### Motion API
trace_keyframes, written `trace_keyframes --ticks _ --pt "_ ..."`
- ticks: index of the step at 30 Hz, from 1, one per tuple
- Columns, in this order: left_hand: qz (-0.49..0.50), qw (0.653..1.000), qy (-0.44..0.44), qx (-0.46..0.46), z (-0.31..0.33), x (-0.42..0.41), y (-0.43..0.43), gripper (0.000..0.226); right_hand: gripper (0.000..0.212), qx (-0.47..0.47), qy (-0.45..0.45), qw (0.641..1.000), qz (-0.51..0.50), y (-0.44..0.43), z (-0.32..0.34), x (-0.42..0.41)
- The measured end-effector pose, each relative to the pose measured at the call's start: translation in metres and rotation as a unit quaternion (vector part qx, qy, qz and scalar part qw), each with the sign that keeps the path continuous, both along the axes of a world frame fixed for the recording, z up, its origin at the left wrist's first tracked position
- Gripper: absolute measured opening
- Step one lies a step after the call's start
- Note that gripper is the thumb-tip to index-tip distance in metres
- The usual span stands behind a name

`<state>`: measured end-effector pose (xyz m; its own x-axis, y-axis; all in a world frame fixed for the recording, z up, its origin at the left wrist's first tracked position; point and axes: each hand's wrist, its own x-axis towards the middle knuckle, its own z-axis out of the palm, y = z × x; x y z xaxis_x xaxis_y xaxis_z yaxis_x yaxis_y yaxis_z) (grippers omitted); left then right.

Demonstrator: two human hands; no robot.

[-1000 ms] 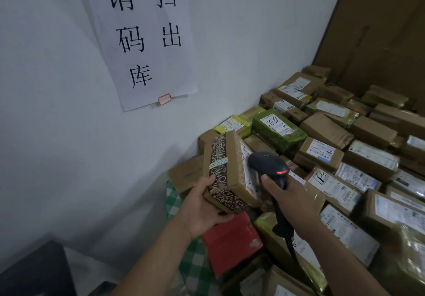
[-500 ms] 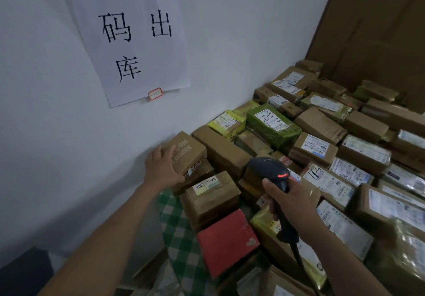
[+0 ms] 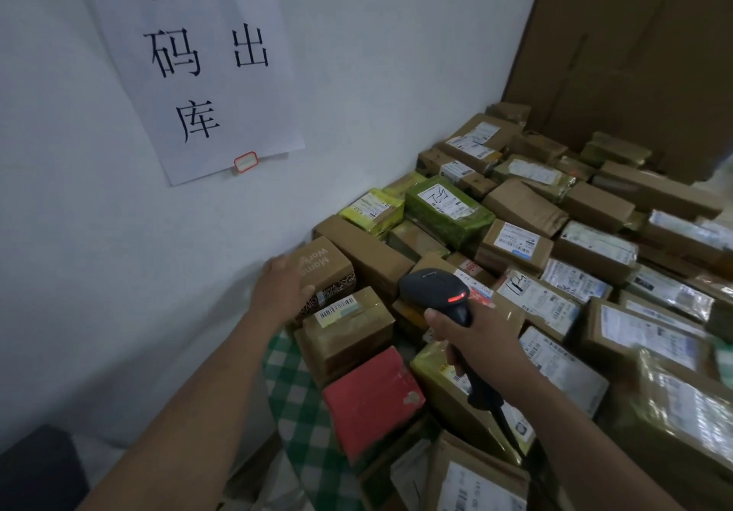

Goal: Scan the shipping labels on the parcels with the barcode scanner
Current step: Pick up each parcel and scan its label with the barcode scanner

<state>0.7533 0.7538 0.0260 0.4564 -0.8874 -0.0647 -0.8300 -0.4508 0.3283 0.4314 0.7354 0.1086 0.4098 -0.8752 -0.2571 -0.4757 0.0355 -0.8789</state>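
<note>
Only the head cam for this one. The left hand point(image 3: 283, 292) is wrapped round the left end of a small printed brown box point(image 3: 327, 264), thumb on the near side, fingers gone round the far side by the white wall point(image 3: 119, 272). It's a bit blurry but it reads as a proper grip. Just below and to the right of that hand there's a taped parcel point(image 3: 349, 348) with a barcode sticker point(image 3: 337, 307) facing up. Closer to the camera from there is a red parcel point(image 3: 371, 399), right beside a green checked cloth point(image 3: 293, 391). The right hand point(image 3: 482, 352) is clamped round the handle of the barcode scanner point(image 3: 432, 286), a black pistol-type one. Its head sticks out up and left of the knuckles, with a red light lit on the back and the nose aimed at the boxes between the two hands. I can't tell if it's touching any of them. The cable point(image 3: 505, 423) drops from the handle under the wrist. Everything to the right of and beyond that hand is a pile of parcels point(image 3: 595, 248), mostly brown, lots with white shipping labels point(image 3: 539, 298) facing up, plus a green parcel point(image 3: 448, 209) further back. Above the left hand, a paper sign point(image 3: 206, 54) with big black characters is stuck on the wall.
</note>
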Motion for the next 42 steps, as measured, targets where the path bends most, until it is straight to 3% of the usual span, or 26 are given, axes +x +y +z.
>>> trace_keyframes --ticks 7,15,25,36,42 --pt "-0.004 0.999 -0.015 -0.034 0.054 -0.087 0.031 0.063 0.034 -0.027 -0.007 0.999 0.017 0.017 0.037 -0.054" --pt "-0.013 0.997 -0.042 -0.065 0.09 -0.236 0.09 0.051 0.036 -0.077 -0.029 0.996 0.017 0.052 0.076 -0.17" --pt "-0.042 0.995 -0.054 -0.069 0.104 -0.417 0.105 0.055 0.023 -0.151 0.06 0.986 0.026 0.074 0.099 -0.348" --pt "-0.079 0.994 -0.053 -0.058 0.1 -0.548 -0.018 0.053 0.016 -0.196 0.165 0.967 0.002 -0.031 0.091 -0.49" --pt "-0.109 0.992 -0.032 -0.055 0.089 -0.595 -0.132 0.053 0.029 -0.238 0.244 0.94 0.006 -0.146 0.077 -0.542"
